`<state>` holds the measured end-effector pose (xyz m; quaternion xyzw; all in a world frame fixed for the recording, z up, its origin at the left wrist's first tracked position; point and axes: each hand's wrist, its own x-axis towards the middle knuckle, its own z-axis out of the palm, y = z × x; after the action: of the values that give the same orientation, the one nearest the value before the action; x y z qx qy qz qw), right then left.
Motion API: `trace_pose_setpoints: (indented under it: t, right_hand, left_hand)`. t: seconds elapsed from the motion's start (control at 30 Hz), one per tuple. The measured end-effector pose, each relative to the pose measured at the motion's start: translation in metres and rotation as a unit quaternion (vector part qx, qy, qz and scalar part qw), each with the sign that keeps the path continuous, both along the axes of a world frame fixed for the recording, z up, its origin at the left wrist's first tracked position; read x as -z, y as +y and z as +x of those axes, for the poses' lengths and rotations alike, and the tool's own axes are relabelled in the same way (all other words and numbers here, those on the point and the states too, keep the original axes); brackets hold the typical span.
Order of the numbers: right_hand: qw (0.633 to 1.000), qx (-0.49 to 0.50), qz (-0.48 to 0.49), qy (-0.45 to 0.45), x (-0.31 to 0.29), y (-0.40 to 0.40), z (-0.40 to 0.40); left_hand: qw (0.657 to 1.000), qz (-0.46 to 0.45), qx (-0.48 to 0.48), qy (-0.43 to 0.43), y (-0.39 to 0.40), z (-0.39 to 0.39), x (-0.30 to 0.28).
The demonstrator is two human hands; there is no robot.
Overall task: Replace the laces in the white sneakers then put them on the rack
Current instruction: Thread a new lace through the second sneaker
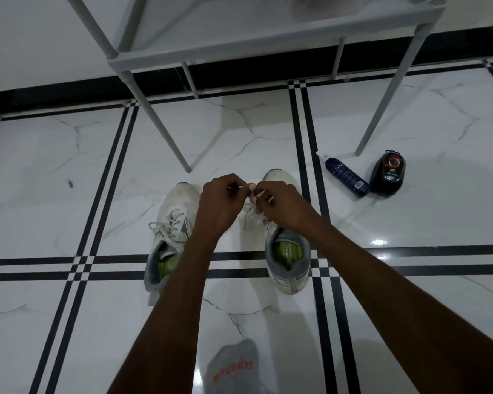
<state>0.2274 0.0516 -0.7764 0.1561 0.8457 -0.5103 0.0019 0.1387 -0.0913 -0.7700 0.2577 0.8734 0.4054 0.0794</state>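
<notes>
from the head view, we see the two white sneakers standing side by side on the marble floor (pixel 69 166), toes toward the grey rack (pixel 211 49). the left sneaker (pixel 171 223) has its lace (pixel 168 220) threaded and loosely tied. the right sneaker (pixel 285 251) sits under our hands, its lace (pixel 251 211) partly hidden.

we judge the laces soft, light and floppy, easy to pinch but apt to slip from an eyelet; best taken near the stiff tip. the shoes look light and flexible, best lifted by the heel collar.

our left hand (pixel 219 200) is curled with fingers pinched on a thin pale strand. our right hand (pixel 279 203) is likewise clenched, pinching a pale bit of lace just beside the left. the two hands nearly touch above the right shoe's forefoot.

a dark blue bottle (pixel 347 177) lies near a black container (pixel 389 172), well apart from the shoes. a grey sock (pixel 234 365) shows at the bottom.
</notes>
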Motion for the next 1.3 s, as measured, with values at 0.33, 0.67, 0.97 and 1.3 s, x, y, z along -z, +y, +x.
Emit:
trace_pose_setpoints:
  t: [0.33, 0.67, 0.97, 1.3]
  right_hand:
    - [0.999, 0.031, 0.007, -0.003, -0.003, 0.004, 0.005]
    - [0.998, 0.046, 0.000, -0.038, -0.003, 0.025, 0.018]
    - [0.960, -0.023, 0.020, -0.278, -0.011, 0.062, 0.037]
    - [0.971, 0.048, 0.198, -0.124, 0.013, 0.022, 0.048]
  left_hand:
    - [0.975, 0.157, -0.014, -0.156, 0.012, 0.023, 0.013]
    - [0.940, 0.201, -0.001, -0.276, 0.027, 0.029, 0.017]
    - [0.948, 0.179, -0.050, -0.259, 0.033, 0.022, 0.022]
    - [0.994, 0.041, 0.038, -0.097, 0.038, 0.038, 0.036]
